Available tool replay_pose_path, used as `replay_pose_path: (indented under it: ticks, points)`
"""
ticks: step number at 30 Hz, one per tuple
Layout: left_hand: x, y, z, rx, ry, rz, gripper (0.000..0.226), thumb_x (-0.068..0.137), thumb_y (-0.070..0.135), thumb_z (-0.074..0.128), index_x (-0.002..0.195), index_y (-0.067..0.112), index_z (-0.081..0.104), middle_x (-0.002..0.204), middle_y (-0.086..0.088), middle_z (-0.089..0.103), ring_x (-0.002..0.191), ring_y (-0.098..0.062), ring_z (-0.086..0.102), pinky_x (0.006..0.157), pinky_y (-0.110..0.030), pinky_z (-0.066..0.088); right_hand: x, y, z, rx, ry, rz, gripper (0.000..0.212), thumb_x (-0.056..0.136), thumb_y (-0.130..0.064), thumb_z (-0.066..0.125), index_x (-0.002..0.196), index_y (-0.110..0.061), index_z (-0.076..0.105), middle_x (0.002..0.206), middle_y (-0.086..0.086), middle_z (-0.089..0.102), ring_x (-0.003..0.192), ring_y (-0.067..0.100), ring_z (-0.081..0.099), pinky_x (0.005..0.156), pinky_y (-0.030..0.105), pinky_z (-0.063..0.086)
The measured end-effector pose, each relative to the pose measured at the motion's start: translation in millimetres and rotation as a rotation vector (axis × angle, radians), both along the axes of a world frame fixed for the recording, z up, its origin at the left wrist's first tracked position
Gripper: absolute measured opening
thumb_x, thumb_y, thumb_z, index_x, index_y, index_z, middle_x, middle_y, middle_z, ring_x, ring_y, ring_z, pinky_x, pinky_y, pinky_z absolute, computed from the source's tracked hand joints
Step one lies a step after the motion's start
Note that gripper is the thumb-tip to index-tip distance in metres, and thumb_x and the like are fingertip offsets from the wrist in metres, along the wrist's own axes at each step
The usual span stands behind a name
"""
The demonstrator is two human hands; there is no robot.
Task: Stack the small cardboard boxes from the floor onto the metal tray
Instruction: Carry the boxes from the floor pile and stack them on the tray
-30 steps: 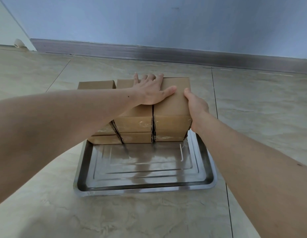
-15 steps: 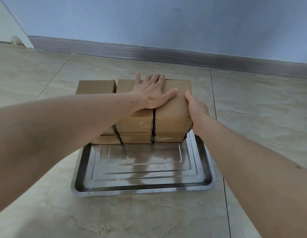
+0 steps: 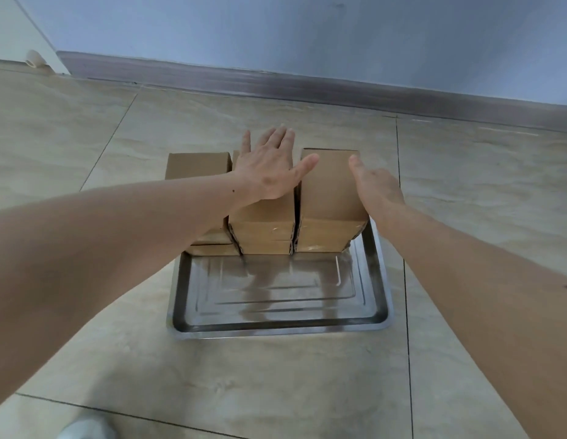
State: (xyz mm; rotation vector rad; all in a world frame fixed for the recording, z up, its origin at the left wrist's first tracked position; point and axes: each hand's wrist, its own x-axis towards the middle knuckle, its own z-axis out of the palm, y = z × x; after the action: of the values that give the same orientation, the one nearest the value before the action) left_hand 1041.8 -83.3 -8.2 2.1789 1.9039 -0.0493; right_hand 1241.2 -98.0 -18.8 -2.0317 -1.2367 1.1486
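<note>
Filling the metal tray's (image 3: 375, 312) far half: plain brown cardboard boxes (image 3: 329, 188), two high.

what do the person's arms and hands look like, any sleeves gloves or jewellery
Both arms are bare up to the frame edge: no sleeves in view. The left hand and right hand wear no gloves, and no rings, watch or bracelet show. A small dark mole marks the left forearm near the wrist, another the right forearm.
</note>
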Motion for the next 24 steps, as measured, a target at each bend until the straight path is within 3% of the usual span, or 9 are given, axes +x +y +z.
replay_pose_path:
  ticks: [5,15,19,22,24]
  points:
    - [-28,-28,47,-0.118,-0.001,0.068,0.088,0.092,0.076,0.006,0.162,0.022,0.008,0.169,0.001,0.002,0.156,-0.02,-0.004,0.121,-0.056,-0.012,-15,-13,57,-0.042,-0.17,0.006,0.07,0.096,-0.068,0.039,0.146,-0.018,0.043,0.142,0.008,0.053,0.131,0.032,0.048,0.109,0.049,0.04]
    - [-148,-79,210,-0.241,-0.073,0.343,0.082,0.095,0.074,0.018,0.161,0.023,0.015,0.169,0.003,0.007,0.155,-0.018,0.001,0.122,-0.057,-0.007,-126,-30,215,-0.113,-0.182,0.242,0.07,0.097,-0.066,0.038,0.146,-0.016,0.045,0.145,0.007,0.053,0.135,0.031,0.046,0.109,0.045,0.036]
    - [-209,-95,280,-0.255,-0.093,0.461,0.082,0.096,0.072,0.024,0.16,0.022,0.016,0.168,0.005,0.01,0.155,-0.016,0.002,0.123,-0.057,-0.005,-196,-27,283,-0.126,-0.178,0.372,0.074,0.087,-0.079,0.03,0.121,-0.018,0.054,0.119,0.005,0.059,0.116,0.029,0.055,0.097,0.045,0.041]
    - [-266,-107,326,-0.252,-0.135,0.563,0.081,0.096,0.071,0.031,0.159,0.023,0.019,0.168,0.006,0.012,0.155,-0.014,0.003,0.123,-0.055,-0.003,-259,-23,328,-0.119,-0.146,0.495,0.074,0.087,-0.078,0.032,0.126,-0.019,0.053,0.125,0.002,0.06,0.123,0.031,0.056,0.104,0.049,0.042]
    - [-309,-113,351,-0.25,-0.185,0.644,0.08,0.095,0.071,0.035,0.158,0.024,0.024,0.167,0.006,0.015,0.154,-0.013,0.005,0.123,-0.054,-0.003,-306,-23,357,-0.109,-0.09,0.525,0.072,0.095,-0.071,0.038,0.141,-0.017,0.048,0.141,0.003,0.056,0.131,0.028,0.052,0.11,0.048,0.04]
